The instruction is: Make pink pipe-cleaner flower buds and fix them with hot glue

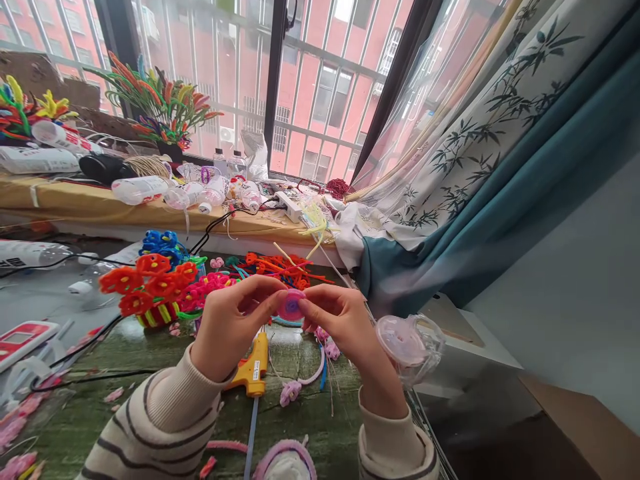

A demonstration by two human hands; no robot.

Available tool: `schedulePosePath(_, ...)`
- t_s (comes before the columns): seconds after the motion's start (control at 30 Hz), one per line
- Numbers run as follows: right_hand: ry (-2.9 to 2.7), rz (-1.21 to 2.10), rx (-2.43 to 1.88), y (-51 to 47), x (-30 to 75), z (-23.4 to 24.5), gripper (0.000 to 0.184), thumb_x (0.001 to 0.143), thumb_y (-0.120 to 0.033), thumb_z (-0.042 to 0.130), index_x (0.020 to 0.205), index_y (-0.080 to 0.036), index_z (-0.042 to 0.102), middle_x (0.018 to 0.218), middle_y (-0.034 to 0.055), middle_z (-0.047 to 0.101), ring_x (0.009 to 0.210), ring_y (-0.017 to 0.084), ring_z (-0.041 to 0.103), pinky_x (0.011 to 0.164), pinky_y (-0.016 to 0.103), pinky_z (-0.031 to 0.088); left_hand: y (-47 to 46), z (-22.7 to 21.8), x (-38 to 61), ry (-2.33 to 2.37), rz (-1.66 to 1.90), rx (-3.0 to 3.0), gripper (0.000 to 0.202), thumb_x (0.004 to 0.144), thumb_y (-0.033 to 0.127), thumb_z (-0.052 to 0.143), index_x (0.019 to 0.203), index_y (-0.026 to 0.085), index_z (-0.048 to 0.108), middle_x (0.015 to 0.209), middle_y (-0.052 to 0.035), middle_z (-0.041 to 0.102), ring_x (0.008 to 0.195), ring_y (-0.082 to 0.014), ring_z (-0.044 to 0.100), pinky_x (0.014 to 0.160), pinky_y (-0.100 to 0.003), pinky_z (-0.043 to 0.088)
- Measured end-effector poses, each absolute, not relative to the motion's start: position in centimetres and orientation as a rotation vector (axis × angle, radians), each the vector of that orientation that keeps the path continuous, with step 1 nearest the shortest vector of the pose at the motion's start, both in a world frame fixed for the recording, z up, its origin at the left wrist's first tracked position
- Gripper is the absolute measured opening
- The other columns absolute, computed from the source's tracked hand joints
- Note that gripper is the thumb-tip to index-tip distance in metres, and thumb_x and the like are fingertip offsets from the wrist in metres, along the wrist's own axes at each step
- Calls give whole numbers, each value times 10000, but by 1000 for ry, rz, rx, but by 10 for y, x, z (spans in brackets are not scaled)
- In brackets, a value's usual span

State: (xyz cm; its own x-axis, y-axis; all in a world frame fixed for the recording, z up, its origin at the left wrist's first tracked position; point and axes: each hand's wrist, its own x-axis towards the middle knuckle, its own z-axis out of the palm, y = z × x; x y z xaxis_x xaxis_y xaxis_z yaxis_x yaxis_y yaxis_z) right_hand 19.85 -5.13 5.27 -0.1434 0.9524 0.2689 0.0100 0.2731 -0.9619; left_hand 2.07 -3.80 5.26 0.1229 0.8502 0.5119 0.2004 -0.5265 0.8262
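My left hand (235, 327) and my right hand (337, 320) meet over the table, thumbs and fingers closed on opposite edges of a small pink disc (291, 305) with a purple centre. What the disc is made of is hard to tell. Below my left wrist lies a yellow glue gun (255, 365) with a pale glue stick (251, 427) coming out of its back. Under my right hand are a curved pink pipe cleaner (315, 375) and a fuzzy pink flower (290, 393). At the near edge sits a round white piece (289, 467) rimmed in pink pipe cleaner.
Pots of red (147, 283) and blue (163, 248) pipe-cleaner flowers stand left. Orange pipe cleaners (285, 267) lie behind my hands. A clear plastic container (407, 343) is at the right edge. Plastic bottles (143, 189) and a power strip (289, 206) line the windowsill. Black cables (95, 343) cross the left.
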Motion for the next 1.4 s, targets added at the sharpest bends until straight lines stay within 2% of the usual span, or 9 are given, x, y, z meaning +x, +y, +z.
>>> schedulePosePath(0.27,-1618,913,-1026,-53,198,51,207,819,-369,703,870,-171,737,749,41,701,592,146,594,555,260,467,-36,54,20,1041,1354,1835,268,783,428,694,771,162,724,720,-43,738,621,-150,657,528,-202,503)
schedulePosePath(0.57,-1790,587,-1042,-59,197,58,115,872,-252,658,864,-173,741,765,32,708,622,141,593,601,258,449,-38,50,28,1062,1423,1747,230,761,394,700,748,165,717,683,-22,702,622,-150,643,503,-197,476)
schedulePosePath(0.7,-1806,536,-1038,-60,196,60,118,875,-252,656,842,-186,748,744,30,701,621,146,590,598,262,447,-39,46,32,1088,1460,1703,238,760,397,700,752,159,714,700,-32,700,644,-157,637,505,-202,477)
schedulePosePath(0.8,-1764,589,-1040,-59,195,59,126,869,-272,662,845,-185,750,753,38,705,630,154,599,596,269,461,-39,47,32,1083,1465,1698,242,767,400,697,747,159,709,694,-33,696,647,-156,632,507,-198,474)
schedulePosePath(0.9,-1656,739,-1027,-58,192,55,183,844,-358,689,847,-185,751,747,43,711,602,156,612,556,266,475,-39,49,30,1051,1455,1701,235,768,396,698,741,162,701,694,-35,698,632,-154,633,518,-203,487)
schedulePosePath(1.0,-1533,932,-1006,-55,188,52,281,810,-452,708,845,-176,748,629,23,676,486,132,571,458,241,440,-38,51,28,1042,1430,1713,249,756,410,712,739,163,699,690,-40,706,614,-159,636,530,-219,507)
schedulePosePath(1.1,-1440,1030,-995,-52,187,51,302,788,-464,723,804,-163,743,546,11,642,448,127,556,427,231,431,-38,53,26,1036,1439,1722,274,763,433,701,737,160,705,681,-37,708,602,-155,634,513,-212,497)
schedulePosePath(1.27,-1272,1125,-938,-49,191,53,278,701,-429,803,753,-162,743,645,33,705,518,150,631,518,270,538,-35,56,20,1014,1374,1825,278,787,437,679,790,167,745,695,-36,730,581,-145,629,508,-200,486)
schedulePosePath(1.4,-1184,1226,-903,-49,193,54,291,656,-430,834,739,-166,743,726,46,741,648,194,707,699,338,595,-36,56,18,1058,1408,1921,258,781,420,686,842,188,779,715,-31,760,588,-154,650,535,-203,505)
